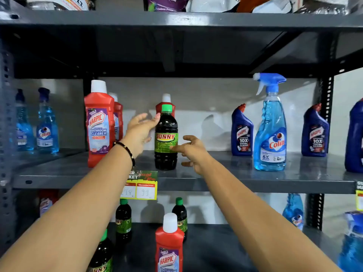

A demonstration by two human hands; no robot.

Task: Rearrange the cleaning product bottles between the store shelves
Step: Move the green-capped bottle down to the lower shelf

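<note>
Plainly, both spread hands, left hand and right hand, are flanking the Sunny bottle (holding nothing), risking toppling it backward into the red bottle behind.

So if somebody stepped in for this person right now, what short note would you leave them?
Left hand: open, fingertips at the shoulder of the Sunny bottle, no grip.
Right hand: open, beside its label, no grip.
The Sunny bottle stands upright on the middle shelf, between the red Harpic bottle and the blue Harpic bottle.
Lower shelf: more Sunny bottles and a red Harpic.
Left: sorting brands still mixed.
</note>
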